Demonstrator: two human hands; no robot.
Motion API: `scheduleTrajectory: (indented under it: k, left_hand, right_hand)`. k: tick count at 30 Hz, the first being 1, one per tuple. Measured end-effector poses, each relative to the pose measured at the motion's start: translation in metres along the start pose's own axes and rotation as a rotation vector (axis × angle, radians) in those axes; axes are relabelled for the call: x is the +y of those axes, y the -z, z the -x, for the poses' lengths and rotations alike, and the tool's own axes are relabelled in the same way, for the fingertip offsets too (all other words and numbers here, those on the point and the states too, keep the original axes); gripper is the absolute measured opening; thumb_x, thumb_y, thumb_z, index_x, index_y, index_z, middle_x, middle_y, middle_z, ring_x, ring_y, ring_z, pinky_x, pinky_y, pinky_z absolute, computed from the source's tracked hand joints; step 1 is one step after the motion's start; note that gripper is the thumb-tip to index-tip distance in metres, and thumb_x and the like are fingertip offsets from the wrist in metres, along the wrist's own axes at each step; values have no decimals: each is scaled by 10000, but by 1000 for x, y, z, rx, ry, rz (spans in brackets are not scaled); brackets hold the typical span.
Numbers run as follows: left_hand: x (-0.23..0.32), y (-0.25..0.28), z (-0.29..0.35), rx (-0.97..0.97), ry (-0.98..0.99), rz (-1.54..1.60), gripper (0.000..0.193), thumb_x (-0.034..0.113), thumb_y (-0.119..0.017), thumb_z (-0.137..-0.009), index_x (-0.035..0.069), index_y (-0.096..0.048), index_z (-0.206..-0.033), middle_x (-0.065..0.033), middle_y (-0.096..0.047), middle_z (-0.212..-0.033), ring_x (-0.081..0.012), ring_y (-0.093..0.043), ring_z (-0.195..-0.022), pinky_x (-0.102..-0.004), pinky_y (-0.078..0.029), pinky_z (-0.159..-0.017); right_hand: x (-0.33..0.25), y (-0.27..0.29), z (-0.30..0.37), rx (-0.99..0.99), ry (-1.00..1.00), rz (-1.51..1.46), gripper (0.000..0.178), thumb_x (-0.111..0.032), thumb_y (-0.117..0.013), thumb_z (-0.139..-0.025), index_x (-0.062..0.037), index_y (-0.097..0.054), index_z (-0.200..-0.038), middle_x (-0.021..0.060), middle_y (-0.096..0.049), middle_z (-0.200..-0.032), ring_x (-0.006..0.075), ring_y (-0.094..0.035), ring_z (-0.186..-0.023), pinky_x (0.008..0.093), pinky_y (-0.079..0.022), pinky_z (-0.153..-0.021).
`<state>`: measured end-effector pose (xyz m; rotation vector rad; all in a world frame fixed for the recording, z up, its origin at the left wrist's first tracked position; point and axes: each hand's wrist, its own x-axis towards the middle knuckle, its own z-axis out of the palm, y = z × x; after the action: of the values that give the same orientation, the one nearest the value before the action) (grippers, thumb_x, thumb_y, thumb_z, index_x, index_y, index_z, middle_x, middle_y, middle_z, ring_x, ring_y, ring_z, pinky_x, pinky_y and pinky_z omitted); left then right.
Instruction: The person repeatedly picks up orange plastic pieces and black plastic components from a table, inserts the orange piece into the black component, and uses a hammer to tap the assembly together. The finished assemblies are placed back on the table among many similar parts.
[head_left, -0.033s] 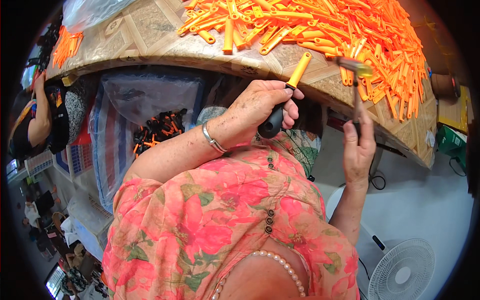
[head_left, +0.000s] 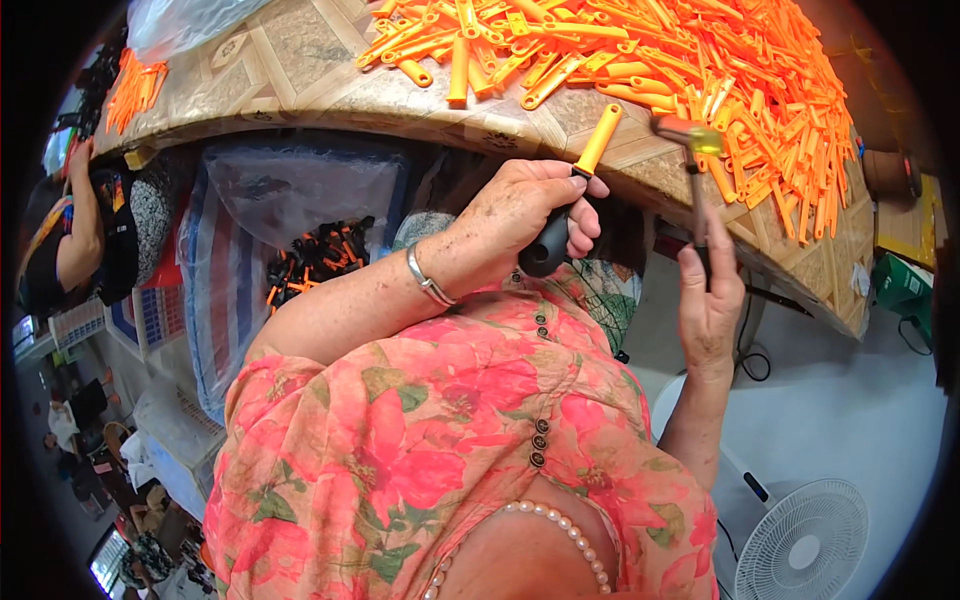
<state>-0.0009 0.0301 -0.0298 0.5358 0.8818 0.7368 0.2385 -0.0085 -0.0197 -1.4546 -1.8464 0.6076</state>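
My left hand (head_left: 525,215) is closed around a black handle grip (head_left: 545,250), which points down toward my lap. From its upper end sticks a yellow-orange plastic piece (head_left: 601,138), tilted up and to the right by the table edge. A small hammer (head_left: 697,195) with a yellow-tipped head is in my right hand (head_left: 712,310), whose fingers wrap its handle. The hammer head is slightly blurred and hangs to the right of the orange piece, apart from it. Behind both hands, a big pile of similar orange pieces (head_left: 740,80) lies on the table (head_left: 310,60).
Below the table at left, a striped, plastic-lined bag (head_left: 215,300) contains several black-and-orange parts (head_left: 335,255). A white fan (head_left: 804,550) stands at lower right. A green box (head_left: 900,285) is beside the table's right end. Another person (head_left: 80,240) sits at far left.
The hammer in my right hand has swung left, closer to the orange piece. My left hand and the black grip are almost unmoved.
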Motion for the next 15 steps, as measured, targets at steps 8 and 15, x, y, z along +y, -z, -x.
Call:
scheduleTrajectory:
  k: [8,15]
  left_hand:
    - [6,-12,1,100,12,-47,260,142,-432,-1014,-25,-598,-1124,-109,-694,-784,-134,-658,-624,-238,-543,-578]
    - [10,-18,2,169,43,-82,254,137,-435,-1016,-30,-606,-1101,-122,-700,-799,-145,-661,-624,-248,-552,-592]
  right_hand:
    - [-12,-4,-2,-219,24,-10,431,-45,-549,-961,-173,-558,-1372,102,-659,-1230,233,-649,-1094,329,-512,-918]
    - [-18,-9,-11,7,178,-101,474,-20,-561,-942,-208,-554,-1378,148,-678,-1134,253,-681,-992,335,-534,-834]
